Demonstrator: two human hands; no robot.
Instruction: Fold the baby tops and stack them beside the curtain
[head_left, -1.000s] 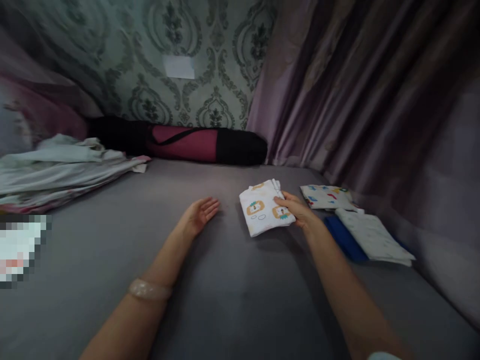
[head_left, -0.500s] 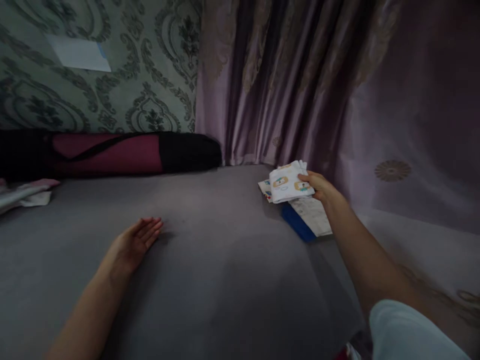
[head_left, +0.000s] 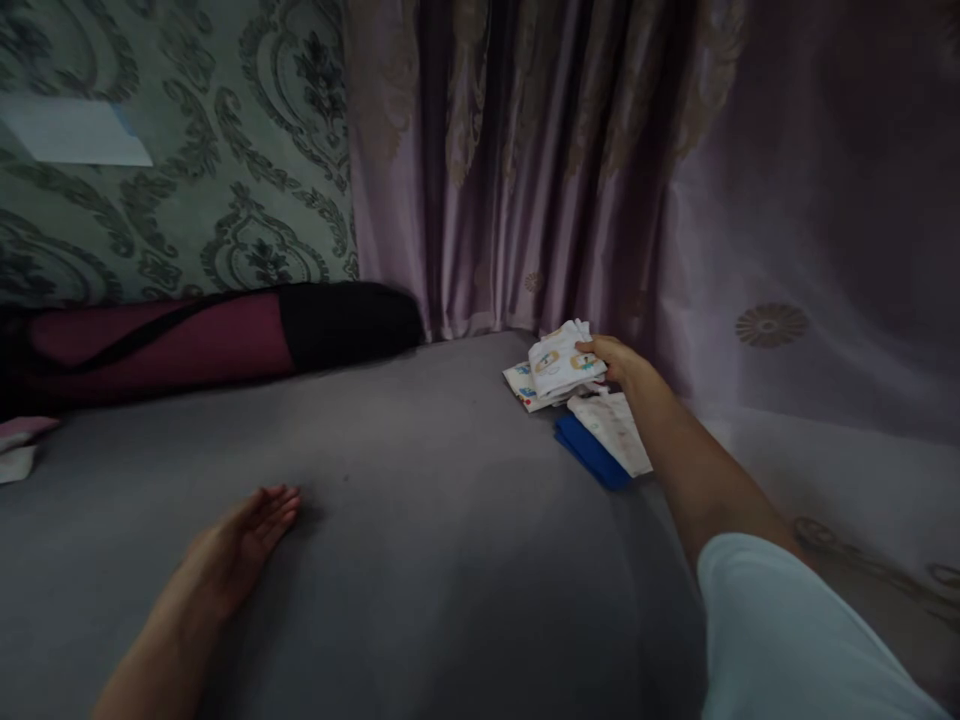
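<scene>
Leaving wide room across the middle of the grey surface (head_left: 450, 520). Hemming its far edge with a purple curtain (head_left: 525, 200) and a rolled maroon-black bag (head_left: 225, 335). Crowding the far right corner with 3 folded cloths (head_left: 600, 440). Clamping right hand (head_left: 619, 362) fingers on a folded printed cloth (head_left: 559, 358) just above them. Resting left hand (head_left: 232, 550) flat toward the near left edge, fingers together and straight.

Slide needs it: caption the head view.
Right hand holds a folded printed cloth above other folded cloths by the curtain; left hand lies flat on the bed.
</scene>
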